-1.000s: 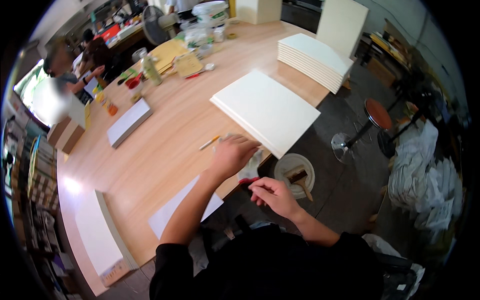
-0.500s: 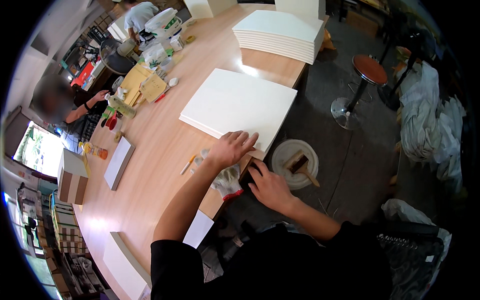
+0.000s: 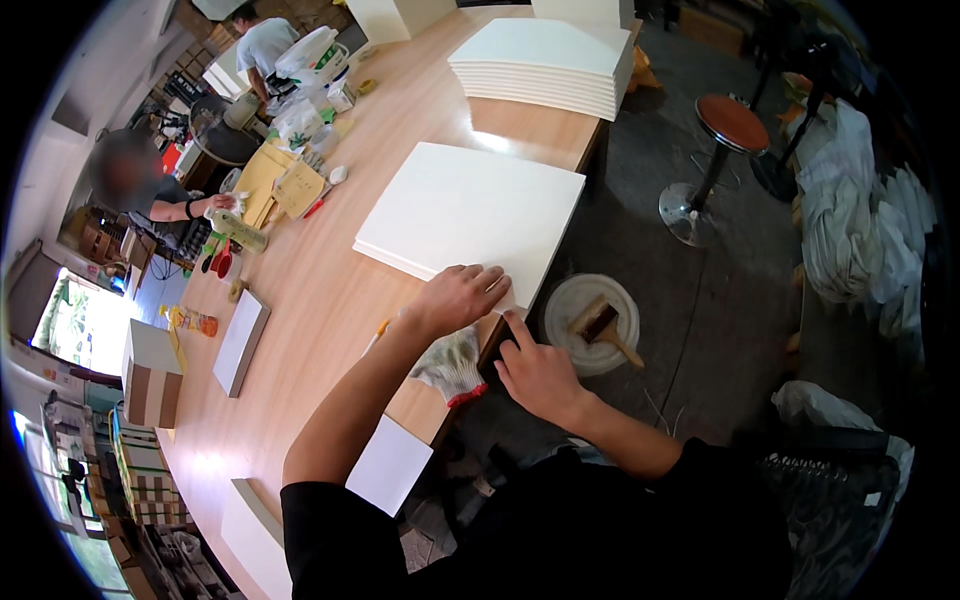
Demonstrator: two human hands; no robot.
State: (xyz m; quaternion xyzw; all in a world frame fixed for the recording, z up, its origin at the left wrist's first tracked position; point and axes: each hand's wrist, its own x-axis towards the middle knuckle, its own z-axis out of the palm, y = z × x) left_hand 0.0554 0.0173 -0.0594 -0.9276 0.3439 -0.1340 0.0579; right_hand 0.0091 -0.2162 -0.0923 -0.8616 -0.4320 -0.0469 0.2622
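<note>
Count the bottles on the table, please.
2: a pale green bottle near the yellow papers, and an orange bottle near the small white stack. More may be hidden from view.

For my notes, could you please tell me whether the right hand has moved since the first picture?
Yes: judged against the table edge, the right hand has moved forward, toward the white boards.
</note>
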